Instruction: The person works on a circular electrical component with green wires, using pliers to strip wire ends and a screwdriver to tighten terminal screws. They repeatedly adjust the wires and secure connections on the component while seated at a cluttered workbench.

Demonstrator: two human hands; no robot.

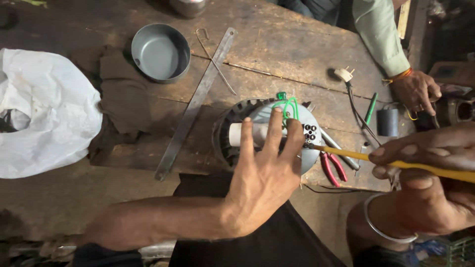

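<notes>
A round grey electric motor (257, 116) with a white shaft (236, 134) and green wires (289, 105) rests on the wooden bench (277, 44). My left hand (264, 173) lies over its front, fingers spread and pressing on the housing beside a small terminal block (310, 130). My right hand (425, 163) grips a yellow-handled screwdriver (346, 153), whose tip touches the motor just below the terminal block.
Red-handled pliers (332, 168) lie right of the motor. A metal bowl (161, 52), flat steel bar (195, 101), wire hook (213, 57), white plastic bag (44, 109), brown cloth (123, 94), plug (344, 74), green pen (370, 109) and black capacitor (387, 122) sit around. Another person's hand (415, 89) rests at right.
</notes>
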